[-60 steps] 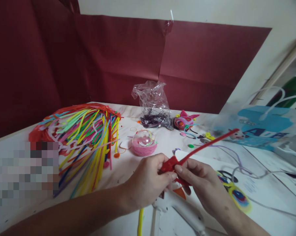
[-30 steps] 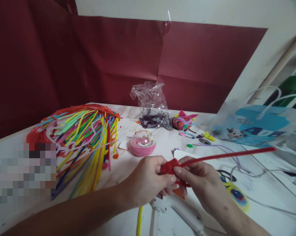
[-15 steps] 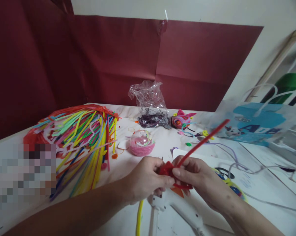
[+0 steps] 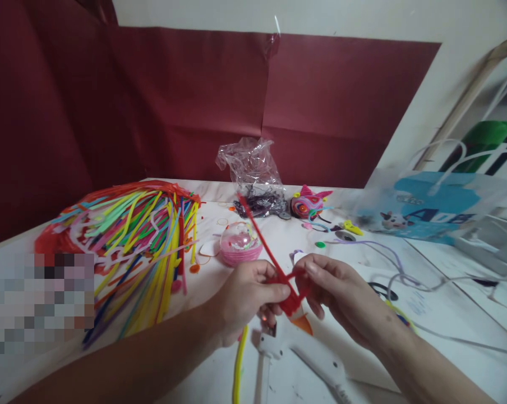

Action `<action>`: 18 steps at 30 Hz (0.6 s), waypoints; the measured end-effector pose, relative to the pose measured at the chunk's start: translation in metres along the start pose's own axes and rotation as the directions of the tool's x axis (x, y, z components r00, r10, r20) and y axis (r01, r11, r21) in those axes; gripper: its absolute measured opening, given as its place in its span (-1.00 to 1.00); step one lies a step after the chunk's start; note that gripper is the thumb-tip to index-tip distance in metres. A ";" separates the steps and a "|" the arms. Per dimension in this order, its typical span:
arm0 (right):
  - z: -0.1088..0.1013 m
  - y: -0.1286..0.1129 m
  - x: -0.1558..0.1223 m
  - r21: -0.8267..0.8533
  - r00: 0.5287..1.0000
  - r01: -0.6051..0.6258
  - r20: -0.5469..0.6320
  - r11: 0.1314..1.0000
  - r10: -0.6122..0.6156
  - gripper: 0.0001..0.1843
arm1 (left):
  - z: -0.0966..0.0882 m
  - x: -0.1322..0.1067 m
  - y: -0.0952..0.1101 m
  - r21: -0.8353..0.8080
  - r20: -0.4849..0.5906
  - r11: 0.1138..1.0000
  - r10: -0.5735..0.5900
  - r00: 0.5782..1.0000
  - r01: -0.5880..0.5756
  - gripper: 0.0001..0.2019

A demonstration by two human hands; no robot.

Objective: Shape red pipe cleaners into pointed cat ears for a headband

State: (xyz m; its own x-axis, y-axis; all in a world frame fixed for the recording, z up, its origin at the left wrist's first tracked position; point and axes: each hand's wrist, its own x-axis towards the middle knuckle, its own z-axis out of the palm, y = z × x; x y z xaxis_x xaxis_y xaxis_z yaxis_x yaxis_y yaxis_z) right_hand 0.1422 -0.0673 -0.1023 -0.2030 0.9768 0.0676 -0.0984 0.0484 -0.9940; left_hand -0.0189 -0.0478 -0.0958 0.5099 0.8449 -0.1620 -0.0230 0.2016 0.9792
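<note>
Between my hands is a bent red pipe cleaner (image 4: 259, 231), its long free end slanting up to the left and its lower part folded into a tight bundle. My left hand (image 4: 247, 297) pinches that bundle between thumb and fingers. On the other side my right hand (image 4: 335, 292) grips a short stretch of the red pipe cleaner with thumb and forefinger. Just below them lies a white glue gun (image 4: 304, 353), with an orange piece (image 4: 303, 324) beside it. A yellow pipe cleaner (image 4: 239, 365) rests left of the glue gun.
A heap of coloured pipe cleaners (image 4: 139, 230) spreads at the left. Beyond my hands stand a pink-wrapped clear ball (image 4: 240, 247), a plastic bag (image 4: 257, 185) of dark strands and a decorated pink ball (image 4: 306, 206). A blue-and-white bag (image 4: 430, 210) and loose cords are at the right.
The red pipe cleaner's long end pointed up to the right and now points up to the left. My right hand has shifted its grip and drawn slightly away from the left.
</note>
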 end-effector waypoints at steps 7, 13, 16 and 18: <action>0.005 -0.001 0.000 -0.143 0.999 -0.009 0.052 0.990 0.016 -0.71 | 0.001 -0.002 0.005 -0.126 -0.088 0.987 0.086 0.992 -0.097 -0.83; 0.002 0.004 0.000 -0.117 0.999 -0.014 0.041 0.993 0.019 -0.68 | -0.002 0.000 0.001 -0.057 -0.089 0.990 0.121 0.989 -0.126 -0.80; 0.000 0.006 0.000 -0.081 1.000 -0.001 0.031 0.997 0.004 -0.70 | -0.003 0.001 -0.001 -0.052 -0.078 0.987 0.150 0.986 -0.154 -0.81; 0.000 0.007 -0.001 -0.072 1.000 0.011 0.016 0.997 -0.010 -0.71 | -0.004 0.002 -0.003 -0.055 -0.072 0.984 0.167 0.983 -0.171 -0.81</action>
State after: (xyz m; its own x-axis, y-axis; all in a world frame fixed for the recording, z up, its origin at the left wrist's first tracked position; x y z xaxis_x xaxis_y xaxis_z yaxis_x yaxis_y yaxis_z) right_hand 0.1416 -0.0677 -0.1089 -0.2179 0.9728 0.0786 -0.0303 0.0737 -0.9968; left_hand -0.0210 -0.0450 -0.0992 0.4359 0.9000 -0.0044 -0.1576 0.0812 0.9842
